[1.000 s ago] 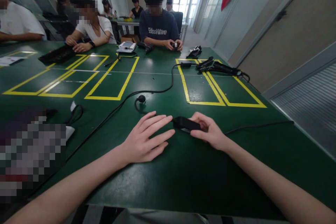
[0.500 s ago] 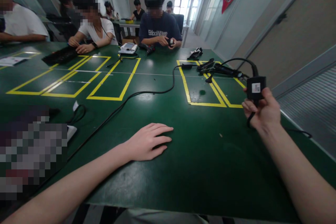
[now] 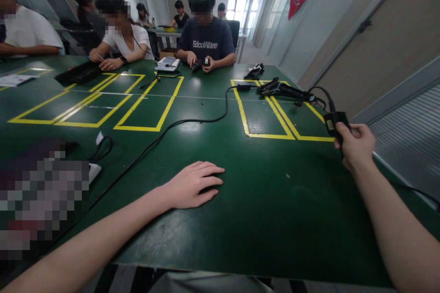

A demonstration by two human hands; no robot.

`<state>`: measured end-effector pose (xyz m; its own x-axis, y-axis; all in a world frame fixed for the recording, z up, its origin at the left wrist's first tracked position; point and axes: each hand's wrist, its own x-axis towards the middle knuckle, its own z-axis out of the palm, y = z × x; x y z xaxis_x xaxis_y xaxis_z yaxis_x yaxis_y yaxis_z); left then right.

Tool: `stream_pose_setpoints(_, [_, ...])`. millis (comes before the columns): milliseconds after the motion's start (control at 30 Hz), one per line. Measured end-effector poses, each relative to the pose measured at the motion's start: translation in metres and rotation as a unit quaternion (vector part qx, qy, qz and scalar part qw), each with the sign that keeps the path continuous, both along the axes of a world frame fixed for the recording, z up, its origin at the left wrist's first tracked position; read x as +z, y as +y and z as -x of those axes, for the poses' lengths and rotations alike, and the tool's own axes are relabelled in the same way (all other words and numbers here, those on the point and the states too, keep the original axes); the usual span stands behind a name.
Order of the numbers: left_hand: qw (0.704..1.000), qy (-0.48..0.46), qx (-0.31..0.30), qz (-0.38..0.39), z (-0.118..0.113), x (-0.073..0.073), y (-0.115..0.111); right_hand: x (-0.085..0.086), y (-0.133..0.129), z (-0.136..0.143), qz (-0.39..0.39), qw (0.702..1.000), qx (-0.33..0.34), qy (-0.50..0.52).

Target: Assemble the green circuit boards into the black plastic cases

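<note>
My left hand (image 3: 195, 185) lies palm down on the green table (image 3: 261, 210), fingers spread, holding nothing. Raised over the table's right side, my right hand (image 3: 359, 146) grips a small black box with a label, which looks like a power adapter (image 3: 332, 122). From its top a black cable (image 3: 325, 90) arches toward a black jointed device (image 3: 287, 90), perhaps a folded stand, lying across the yellow tape. Another black cable (image 3: 412, 188) shows to the right of my wrist. My right fingertips are partly hidden behind the box.
A long black cable (image 3: 178, 122) with an inline block runs across the table. Yellow tape (image 3: 271, 136) marks rectangles. A co-worker opposite (image 3: 206, 39) handles a power drill (image 3: 196, 65) and a small dark part. Another person (image 3: 127, 39) touches a black tray (image 3: 79, 73). A white device (image 3: 167, 63) stands between them.
My right hand has turned over and moved slightly right and down with the adapter, whose label face now points away left. The co-worker opposite has lowered their hands to the drill. My left hand stays put.
</note>
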<state>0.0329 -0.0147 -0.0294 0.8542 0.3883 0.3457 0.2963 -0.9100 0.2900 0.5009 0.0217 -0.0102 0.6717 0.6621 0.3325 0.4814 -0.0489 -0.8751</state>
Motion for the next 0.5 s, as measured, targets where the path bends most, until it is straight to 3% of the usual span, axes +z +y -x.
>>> stream_pose_setpoints(233, [1.0, 0.01, 0.002, 0.005, 0.0, 0.0, 0.001, -0.01, -0.002, 0.012, 0.167, 0.977, -0.05, -0.123])
stream_pose_setpoints(367, [1.0, 0.012, 0.005, 0.006, 0.0, -0.001, 0.001, -0.014, 0.002, 0.002, 0.179, 0.973, -0.067, -0.128])
stream_pose_setpoints(500, [1.0, 0.007, 0.005, 0.004, 0.0, -0.003, 0.001, -0.022, 0.001, -0.014, 0.161, 0.976, -0.035, -0.143])
